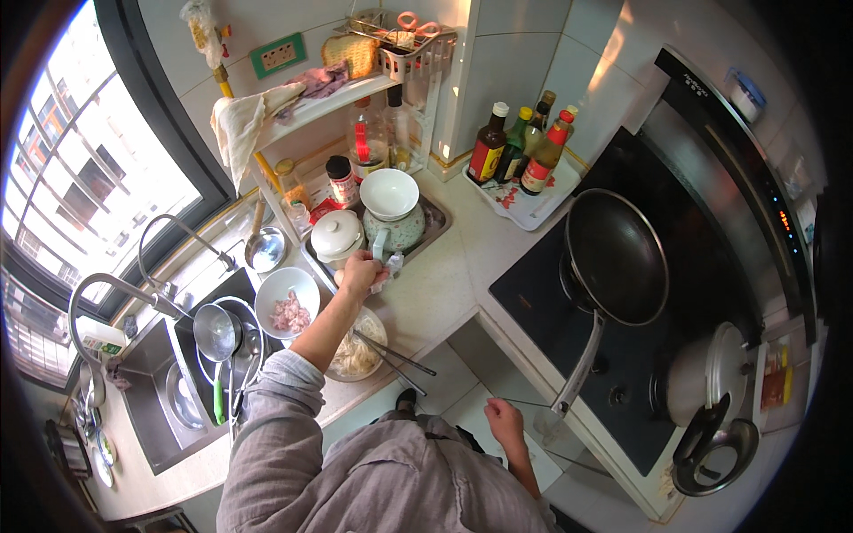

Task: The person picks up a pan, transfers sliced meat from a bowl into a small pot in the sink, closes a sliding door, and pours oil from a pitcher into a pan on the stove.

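My left hand reaches to the metal tray, its fingers by a crumpled clear plastic bag and the handle of a floral ceramic pot; what its fingers grip is unclear. A white bowl sits on that pot, beside a lidded cream pot. A white bowl of raw meat pieces is left of my forearm. Partly under the forearm, a dish of pale shreds has dark chopsticks across it. My right hand hangs low near the counter edge, fingers curled, with nothing visible in it.
A wok is on the black hob, its handle towards me. Sauce bottles stand on a tray behind. At left, a double sink holds ladles and pans. A white shelf rises behind the pots; a lidded steel pot stands far right.
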The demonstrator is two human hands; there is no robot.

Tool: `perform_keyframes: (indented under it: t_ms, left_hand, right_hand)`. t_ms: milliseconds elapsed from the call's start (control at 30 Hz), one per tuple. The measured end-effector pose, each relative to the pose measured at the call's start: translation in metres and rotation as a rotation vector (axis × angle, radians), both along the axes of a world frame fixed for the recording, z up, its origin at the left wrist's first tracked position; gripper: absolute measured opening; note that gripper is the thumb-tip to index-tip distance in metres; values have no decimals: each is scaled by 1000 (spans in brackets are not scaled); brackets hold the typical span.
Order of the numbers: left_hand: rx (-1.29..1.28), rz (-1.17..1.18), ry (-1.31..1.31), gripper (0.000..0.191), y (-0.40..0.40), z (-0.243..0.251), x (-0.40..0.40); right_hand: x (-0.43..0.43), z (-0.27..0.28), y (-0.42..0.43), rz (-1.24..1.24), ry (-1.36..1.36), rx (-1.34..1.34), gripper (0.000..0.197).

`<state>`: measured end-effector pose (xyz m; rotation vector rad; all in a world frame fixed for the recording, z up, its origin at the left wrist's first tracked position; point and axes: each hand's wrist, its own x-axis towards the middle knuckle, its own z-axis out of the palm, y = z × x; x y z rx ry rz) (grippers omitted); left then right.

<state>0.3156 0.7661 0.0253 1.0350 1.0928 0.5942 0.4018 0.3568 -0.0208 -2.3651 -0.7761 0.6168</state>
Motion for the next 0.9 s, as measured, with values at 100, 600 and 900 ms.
perform_keyframes:
  t_ms: [100,600,900]
  left_hand:
    - [7,-182,59,25,10,1,-1]
    - [804,204,438,31,-34,44,-6]
    - [1455,-585,491,33,-28,10,-10]
  right_hand:
    - [1,3,4,35,38,14,27]
    - [1,9,-10,9,8,-27,27]
    - [-1,6,-5,26,-6,-15,27]
